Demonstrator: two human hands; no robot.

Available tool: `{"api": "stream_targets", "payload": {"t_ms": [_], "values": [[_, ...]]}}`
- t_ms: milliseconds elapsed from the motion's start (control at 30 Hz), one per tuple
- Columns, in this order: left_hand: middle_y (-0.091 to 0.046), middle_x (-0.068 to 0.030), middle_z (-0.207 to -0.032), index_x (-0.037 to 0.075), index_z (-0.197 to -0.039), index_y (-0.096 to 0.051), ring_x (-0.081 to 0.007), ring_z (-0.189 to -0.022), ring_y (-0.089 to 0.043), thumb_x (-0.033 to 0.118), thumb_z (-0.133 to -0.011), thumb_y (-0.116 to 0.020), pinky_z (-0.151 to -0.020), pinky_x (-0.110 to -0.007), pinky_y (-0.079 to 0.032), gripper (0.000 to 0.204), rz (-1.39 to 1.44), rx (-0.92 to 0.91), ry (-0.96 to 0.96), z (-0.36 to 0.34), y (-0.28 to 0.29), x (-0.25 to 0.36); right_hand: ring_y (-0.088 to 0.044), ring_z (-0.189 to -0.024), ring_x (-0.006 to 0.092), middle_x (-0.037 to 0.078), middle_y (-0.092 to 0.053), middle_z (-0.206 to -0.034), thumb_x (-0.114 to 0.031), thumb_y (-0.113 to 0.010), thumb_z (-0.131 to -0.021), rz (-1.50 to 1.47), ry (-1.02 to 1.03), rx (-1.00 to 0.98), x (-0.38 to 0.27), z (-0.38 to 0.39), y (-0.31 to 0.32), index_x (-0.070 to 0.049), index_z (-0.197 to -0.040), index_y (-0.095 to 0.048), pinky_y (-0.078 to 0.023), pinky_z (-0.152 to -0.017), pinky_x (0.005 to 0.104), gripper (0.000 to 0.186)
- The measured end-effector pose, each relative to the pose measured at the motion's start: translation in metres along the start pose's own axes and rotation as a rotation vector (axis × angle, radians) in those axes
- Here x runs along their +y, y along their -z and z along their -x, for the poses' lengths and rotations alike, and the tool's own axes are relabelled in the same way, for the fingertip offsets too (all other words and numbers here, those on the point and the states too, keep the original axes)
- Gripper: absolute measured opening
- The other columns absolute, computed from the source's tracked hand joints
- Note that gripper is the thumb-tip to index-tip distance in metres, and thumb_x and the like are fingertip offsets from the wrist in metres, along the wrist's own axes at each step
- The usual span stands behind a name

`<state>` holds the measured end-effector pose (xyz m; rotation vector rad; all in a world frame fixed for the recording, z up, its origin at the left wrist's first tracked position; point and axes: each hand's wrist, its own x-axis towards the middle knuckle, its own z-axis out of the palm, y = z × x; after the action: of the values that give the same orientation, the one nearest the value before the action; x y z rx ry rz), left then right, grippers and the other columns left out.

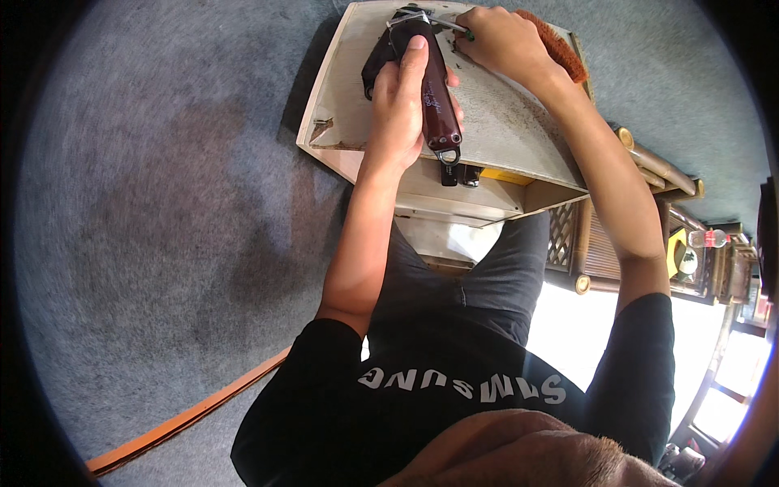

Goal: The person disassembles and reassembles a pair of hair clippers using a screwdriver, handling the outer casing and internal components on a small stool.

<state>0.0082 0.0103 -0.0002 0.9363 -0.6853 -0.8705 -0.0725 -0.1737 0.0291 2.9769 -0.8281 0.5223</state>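
Observation:
A dark maroon hair clipper [438, 114] lies in my left hand [396, 114], its metal head pointing away from me and my thumb pressed along its top. My right hand [503, 45] is closed around a screwdriver [448, 24], whose thin shaft reaches left to the clipper's head; a bit of green shows by my fingers. Whether the tip touches a screw is too small to tell. Beneath the clipper and my left hand sits a black object [378, 63], mostly covered. Just right of my right hand is a reddish-brown bristly brush [564, 53], partly hidden by my wrist.
Both hands are over a worn, pale cabinet top [511, 122] with chipped edges. Its open compartment below holds a black item [449, 174] and something yellow [505, 176]. Bamboo furniture [661, 166] and a clear bottle [707, 238] stand at the right. An orange strip [191, 412] runs lower left.

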Motion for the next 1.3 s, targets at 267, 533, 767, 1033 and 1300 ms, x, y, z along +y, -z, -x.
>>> {"api": "stream_targets", "payload": {"t_ms": [267, 533, 767, 1033, 1300], "values": [[-0.065, -0.0098, -0.084, 0.000, -0.123, -0.058, -0.0162, -0.052, -0.064, 0.052, -0.107, -0.056, -0.043, -0.031, -0.055, 0.055, -0.102, 0.001, -0.001, 0.004, -0.005, 0.004, -0.075, -0.099, 0.0429, 0.023, -0.077, -0.105, -0.032, -0.074, -0.089, -0.063, 0.022, -0.012, -0.005, 0.003, 0.002, -0.004, -0.107, -0.077, -0.061, -0.088, 0.0532, 0.033], [-0.066, -0.0086, -0.085, 0.003, -0.129, -0.060, -0.0139, -0.053, -0.064, 0.067, -0.107, -0.043, -0.042, -0.029, -0.055, 0.071, -0.143, -0.016, -0.032, 0.004, -0.002, 0.001, -0.075, -0.093, 0.0430, 0.026, -0.075, -0.096, -0.023, -0.061, -0.094, -0.050, 0.074, 0.085, 0.000, 0.004, -0.007, -0.003, -0.101, -0.076, -0.061, -0.082, 0.0544, 0.026], [-0.065, -0.0093, -0.080, 0.001, -0.102, -0.058, -0.0169, -0.050, -0.064, 0.068, -0.108, -0.039, -0.043, -0.033, -0.056, 0.069, -0.120, 0.015, -0.042, 0.002, -0.002, 0.001, -0.075, -0.092, 0.0422, 0.025, -0.075, -0.094, -0.021, -0.062, -0.094, -0.076, 0.061, 0.013, -0.005, 0.004, 0.000, -0.006, -0.100, -0.077, -0.060, -0.082, 0.0541, 0.023], [-0.067, -0.0096, -0.088, 0.003, -0.126, -0.059, -0.0156, -0.057, -0.067, 0.067, -0.108, -0.040, -0.046, -0.032, -0.058, 0.069, -0.079, -0.042, -0.046, -0.001, 0.009, -0.003, -0.075, -0.094, 0.0422, 0.025, -0.076, -0.095, -0.021, -0.064, -0.090, -0.093, 0.078, -0.001, -0.006, 0.006, 0.006, -0.006, -0.101, -0.078, -0.060, -0.085, 0.0533, 0.024], [-0.068, -0.0100, -0.088, 0.004, -0.124, -0.059, -0.0155, -0.058, -0.068, 0.064, -0.109, -0.040, -0.046, -0.030, -0.060, 0.064, -0.007, -0.068, -0.042, -0.003, 0.010, -0.003, -0.075, -0.095, 0.0424, 0.026, -0.076, -0.096, -0.021, -0.064, -0.090, -0.097, 0.034, 0.005, -0.004, 0.005, 0.002, -0.004, -0.102, -0.078, -0.060, -0.087, 0.0530, 0.025]]}}
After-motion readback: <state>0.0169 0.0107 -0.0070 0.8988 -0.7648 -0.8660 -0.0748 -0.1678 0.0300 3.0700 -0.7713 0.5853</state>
